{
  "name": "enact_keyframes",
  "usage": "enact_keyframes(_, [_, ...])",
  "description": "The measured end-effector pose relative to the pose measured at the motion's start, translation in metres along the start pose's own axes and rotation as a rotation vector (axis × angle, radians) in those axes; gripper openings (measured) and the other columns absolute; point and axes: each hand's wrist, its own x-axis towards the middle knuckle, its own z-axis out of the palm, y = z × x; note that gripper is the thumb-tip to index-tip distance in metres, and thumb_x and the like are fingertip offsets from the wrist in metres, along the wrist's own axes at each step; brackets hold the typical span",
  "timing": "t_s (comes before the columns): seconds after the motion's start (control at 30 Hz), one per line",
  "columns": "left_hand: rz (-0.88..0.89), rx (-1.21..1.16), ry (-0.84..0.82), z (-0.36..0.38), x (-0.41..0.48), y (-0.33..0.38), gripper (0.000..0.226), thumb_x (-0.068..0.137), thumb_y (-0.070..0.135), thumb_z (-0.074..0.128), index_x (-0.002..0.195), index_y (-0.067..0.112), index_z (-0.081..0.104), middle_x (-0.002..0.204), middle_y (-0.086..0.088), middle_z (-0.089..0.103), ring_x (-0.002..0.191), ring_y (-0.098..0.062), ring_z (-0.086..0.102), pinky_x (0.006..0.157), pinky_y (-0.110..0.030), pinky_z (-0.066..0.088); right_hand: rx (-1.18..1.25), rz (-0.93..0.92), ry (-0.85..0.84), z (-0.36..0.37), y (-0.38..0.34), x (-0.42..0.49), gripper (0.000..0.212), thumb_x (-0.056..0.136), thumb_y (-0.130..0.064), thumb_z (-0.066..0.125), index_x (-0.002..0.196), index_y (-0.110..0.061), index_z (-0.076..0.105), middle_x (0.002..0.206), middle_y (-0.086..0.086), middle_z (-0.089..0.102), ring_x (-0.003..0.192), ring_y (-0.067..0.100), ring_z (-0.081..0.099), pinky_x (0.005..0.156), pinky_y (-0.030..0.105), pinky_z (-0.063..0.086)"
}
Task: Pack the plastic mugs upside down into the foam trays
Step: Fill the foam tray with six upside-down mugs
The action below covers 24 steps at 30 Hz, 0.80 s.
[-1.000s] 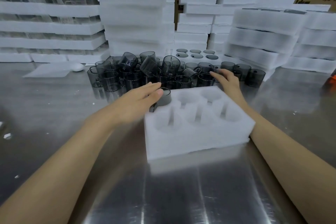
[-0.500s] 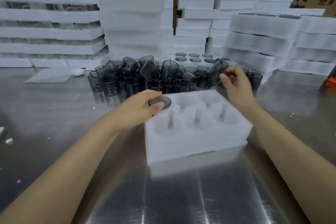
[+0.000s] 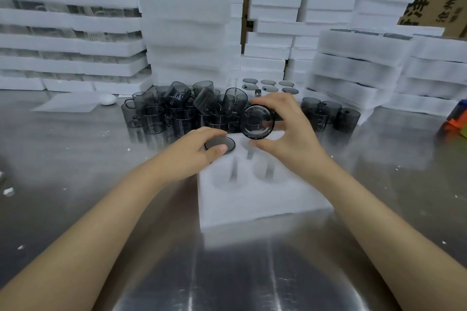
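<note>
A white foam tray [image 3: 262, 199] with round pockets lies on the steel table in front of me. One smoky grey mug [image 3: 219, 143] sits upside down in its far left pocket, and my left hand [image 3: 192, 156] rests on it with thumb and fingers at its base. My right hand [image 3: 288, 134] grips a second grey mug [image 3: 257, 121] tilted on its side just above the tray's far middle pocket, its bottom facing me. Behind the tray lies a pile of several loose grey mugs [image 3: 182, 108].
Stacks of white foam trays [image 3: 187, 33] wall the back and the right [image 3: 358, 68]. A filled tray [image 3: 269, 86] with upturned mugs lies behind the pile. A flat foam sheet [image 3: 65, 106] is at left. An orange object [image 3: 456, 121] sits at the right edge.
My right hand lifted a mug from the pile and carried it left and towards me over the tray. My left hand pushed its mug down into the far left pocket and stays on it.
</note>
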Motion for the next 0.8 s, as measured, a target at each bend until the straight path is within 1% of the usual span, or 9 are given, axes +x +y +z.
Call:
enact_keyframes(0.07, [0.007, 0.001, 0.001, 0.0001, 0.0002, -0.0002, 0.039, 0.098, 0.033, 0.050, 0.136, 0.026, 0.048, 0.135, 0.014, 0.049, 0.119, -0.005, 0.045, 0.087, -0.012, 0.033, 0.010, -0.005, -0.019, 0.0023, -0.0017, -0.0016, 0.069, 0.065, 0.004, 0.082, 0.121, -0.025, 0.055, 0.119, -0.005, 0.046, 0.112, -0.003, 0.048, 0.091, 0.015, 0.046])
enact_keyframes(0.13, [0.008, -0.005, 0.001, 0.0002, -0.0002, -0.0003, 0.038, 0.098, 0.033, 0.051, 0.136, 0.026, 0.049, 0.134, 0.013, 0.050, 0.118, -0.006, 0.046, 0.093, -0.020, 0.034, 0.009, -0.006, -0.023, 0.0018, -0.0030, -0.0024, 0.069, 0.064, 0.003, 0.083, 0.121, -0.024, 0.054, 0.119, -0.005, 0.046, 0.113, -0.002, 0.048, 0.090, 0.016, 0.047])
enact_keyframes(0.3, [0.003, -0.021, 0.005, 0.0008, 0.0002, 0.0002, 0.040, 0.098, 0.034, 0.051, 0.137, 0.025, 0.049, 0.134, 0.013, 0.049, 0.121, -0.005, 0.045, 0.096, -0.022, 0.033, 0.003, 0.011, -0.013, 0.0016, -0.0068, -0.0034, 0.067, 0.062, -0.002, 0.086, 0.118, -0.021, 0.054, 0.117, -0.002, 0.047, 0.108, -0.002, 0.049, 0.090, 0.018, 0.048])
enact_keyframes(0.4, [0.011, -0.014, 0.008, 0.0013, -0.0001, 0.0007, 0.040, 0.098, 0.034, 0.050, 0.137, 0.025, 0.049, 0.135, 0.013, 0.049, 0.121, -0.003, 0.044, 0.094, -0.019, 0.031, -0.020, 0.116, 0.036, 0.0037, -0.0083, -0.0046, 0.064, 0.059, -0.022, 0.090, 0.108, -0.025, 0.049, 0.108, -0.005, 0.049, 0.097, 0.000, 0.050, 0.085, 0.017, 0.046])
enact_keyframes(0.47, [0.012, -0.014, 0.007, 0.0014, -0.0004, 0.0012, 0.040, 0.098, 0.033, 0.050, 0.137, 0.025, 0.049, 0.135, 0.012, 0.049, 0.121, -0.004, 0.044, 0.094, -0.020, 0.031, -0.050, 0.201, 0.081, 0.0042, -0.0069, -0.0039, 0.061, 0.059, -0.037, 0.089, 0.103, -0.026, 0.048, 0.102, -0.007, 0.050, 0.088, 0.003, 0.050, 0.076, 0.015, 0.042])
enact_keyframes(0.57, [0.007, -0.013, 0.008, 0.0010, -0.0004, 0.0016, 0.040, 0.098, 0.033, 0.050, 0.137, 0.025, 0.048, 0.133, 0.011, 0.050, 0.117, -0.005, 0.045, 0.092, -0.019, 0.033, -0.044, 0.277, 0.152, 0.0029, -0.0030, -0.0018, 0.058, 0.062, -0.045, 0.085, 0.103, -0.026, 0.049, 0.101, -0.010, 0.049, 0.083, 0.003, 0.050, 0.070, 0.012, 0.038])
enact_keyframes(0.67, [0.009, -0.004, 0.007, 0.0010, -0.0005, 0.0018, 0.041, 0.098, 0.034, 0.050, 0.138, 0.025, 0.048, 0.131, 0.012, 0.050, 0.105, -0.002, 0.046, 0.079, -0.008, 0.032, 0.018, 0.340, 0.157, 0.0028, -0.0007, -0.0013, 0.054, 0.068, -0.043, 0.081, 0.107, -0.024, 0.049, 0.108, -0.008, 0.056, 0.087, 0.007, 0.057, 0.076, 0.020, 0.043])
enact_keyframes(0.73, [0.010, -0.002, 0.007, 0.0009, -0.0006, 0.0023, 0.041, 0.098, 0.034, 0.049, 0.138, 0.026, 0.048, 0.130, 0.013, 0.050, 0.095, 0.003, 0.046, 0.076, -0.006, 0.032, 0.102, 0.387, 0.123, 0.0030, -0.0007, -0.0016, 0.048, 0.072, -0.039, 0.076, 0.108, -0.028, 0.046, 0.104, -0.003, 0.063, 0.089, 0.012, 0.062, 0.080, 0.027, 0.048])
enact_keyframes(0.8, [0.008, -0.002, 0.008, 0.0008, -0.0007, 0.0027, 0.040, 0.098, 0.034, 0.049, 0.138, 0.025, 0.048, 0.129, 0.012, 0.050, 0.090, 0.007, 0.046, 0.075, -0.007, 0.032, 0.228, 0.412, 0.070, 0.0021, -0.0004, -0.0018, 0.040, 0.080, -0.028, 0.071, 0.106, -0.032, 0.041, 0.102, -0.001, 0.066, 0.090, 0.015, 0.066, 0.089, 0.034, 0.051])
